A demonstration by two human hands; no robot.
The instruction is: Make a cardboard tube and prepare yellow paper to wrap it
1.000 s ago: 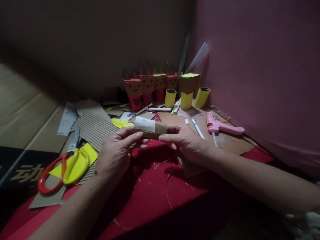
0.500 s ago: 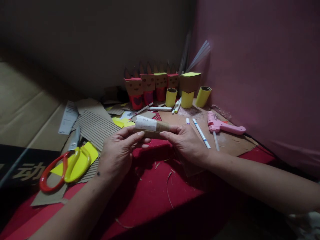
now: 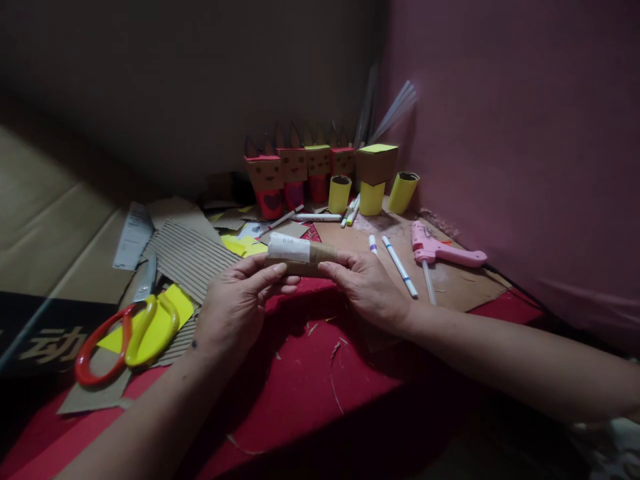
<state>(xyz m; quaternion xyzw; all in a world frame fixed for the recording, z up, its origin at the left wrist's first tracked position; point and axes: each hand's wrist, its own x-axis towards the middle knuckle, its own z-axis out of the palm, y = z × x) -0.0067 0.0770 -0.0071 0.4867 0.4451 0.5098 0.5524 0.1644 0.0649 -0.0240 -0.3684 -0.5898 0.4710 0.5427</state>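
At the cardboard piece's left end: left hand (image 3: 233, 303), its thumb in front and fingers behind, pinching the cardboard piece (image 3: 303, 255).
Right end: right hand (image 3: 373, 287), thumb and forefinger pinching it too.
Cardboard piece: brown, curved, a white printed label over its left part, held level above the red tabletop (image 3: 300, 380).
Markers: a blue-banded marker (image 3: 400, 267) and a purple-banded one (image 3: 373, 244) to its right; other markers (image 3: 320, 217) beyond it.
Glue gun: pink glue gun (image 3: 424, 247), well to its right, on a flat cardboard sheet (image 3: 463, 287).
Scissors: red-and-yellow scissors (image 3: 133, 340), left of it, on yellow paper (image 3: 185, 303) beside corrugated cardboard (image 3: 193, 257).
Figures: four box-headed figures (image 3: 293, 167) with red bodies, in a row beyond it.
Yellow tubes: two (image 3: 340, 195), right of those figures and beyond it, with a box-topped tube (image 3: 373, 199) between them.
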